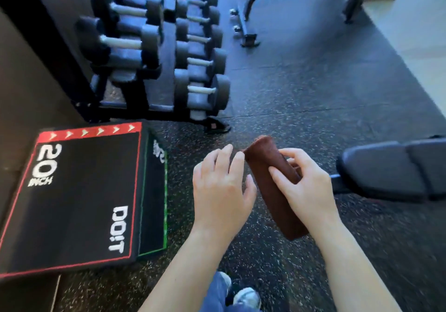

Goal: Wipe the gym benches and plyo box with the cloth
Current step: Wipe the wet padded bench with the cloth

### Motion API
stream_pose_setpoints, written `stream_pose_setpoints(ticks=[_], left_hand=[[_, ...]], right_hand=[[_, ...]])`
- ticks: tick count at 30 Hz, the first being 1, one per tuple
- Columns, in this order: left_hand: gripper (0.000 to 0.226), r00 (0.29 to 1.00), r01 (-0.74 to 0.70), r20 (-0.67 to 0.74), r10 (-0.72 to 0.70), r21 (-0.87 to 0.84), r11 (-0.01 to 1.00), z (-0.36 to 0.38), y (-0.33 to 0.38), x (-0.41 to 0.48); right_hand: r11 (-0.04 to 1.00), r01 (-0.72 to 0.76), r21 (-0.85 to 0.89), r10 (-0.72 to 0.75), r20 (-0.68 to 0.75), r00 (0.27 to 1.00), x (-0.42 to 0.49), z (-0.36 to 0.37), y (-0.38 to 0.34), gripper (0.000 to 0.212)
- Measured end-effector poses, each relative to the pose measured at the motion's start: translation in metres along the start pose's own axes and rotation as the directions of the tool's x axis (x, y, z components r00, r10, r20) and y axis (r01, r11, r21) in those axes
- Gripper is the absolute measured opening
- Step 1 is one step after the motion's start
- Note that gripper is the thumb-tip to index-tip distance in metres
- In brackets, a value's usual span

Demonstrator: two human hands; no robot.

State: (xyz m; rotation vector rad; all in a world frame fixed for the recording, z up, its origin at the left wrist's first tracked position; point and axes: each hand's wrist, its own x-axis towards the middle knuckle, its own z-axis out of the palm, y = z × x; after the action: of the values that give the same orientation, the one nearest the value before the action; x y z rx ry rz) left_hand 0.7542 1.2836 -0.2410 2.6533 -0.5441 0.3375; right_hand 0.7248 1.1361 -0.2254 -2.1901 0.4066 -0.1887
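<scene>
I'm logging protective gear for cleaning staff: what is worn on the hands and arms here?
Nothing. The left hand and right hand are ungloved, with no rings, watch or bands visible. The left forearm and right forearm are bare down to the frame's edge; no sleeves show.

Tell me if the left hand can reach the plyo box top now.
Probably yes: the left hand is open beside the cloth, and nothing stands between it and the plyo box.
</scene>
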Motion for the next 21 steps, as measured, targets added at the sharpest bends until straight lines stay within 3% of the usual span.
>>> stream_pose_setpoints(ticks=[5,10,21], left_hand=[[0.040,0.979,-0.192,0.052,0.195,-0.070,0.979,-0.002,0.107,-0.004],[0.041,0.920,-0.368,0.083,0.383,-0.148,0.918,0.004,0.205,-0.012],[0.046,0.747,-0.616,0.130,0.652,-0.236,0.752,0.061,0.350,0.025]], right_hand=[[0.997,-0.072,0.002,0.071,-0.202,0.977,-0.046,-0.102,0.024,0.025],[0.987,-0.161,-0.003,0.146,-0.397,0.906,-0.085,-0.188,0.049,0.024],[0.933,-0.358,0.034,0.300,-0.621,0.724,-0.099,-0.307,0.136,0.024]])
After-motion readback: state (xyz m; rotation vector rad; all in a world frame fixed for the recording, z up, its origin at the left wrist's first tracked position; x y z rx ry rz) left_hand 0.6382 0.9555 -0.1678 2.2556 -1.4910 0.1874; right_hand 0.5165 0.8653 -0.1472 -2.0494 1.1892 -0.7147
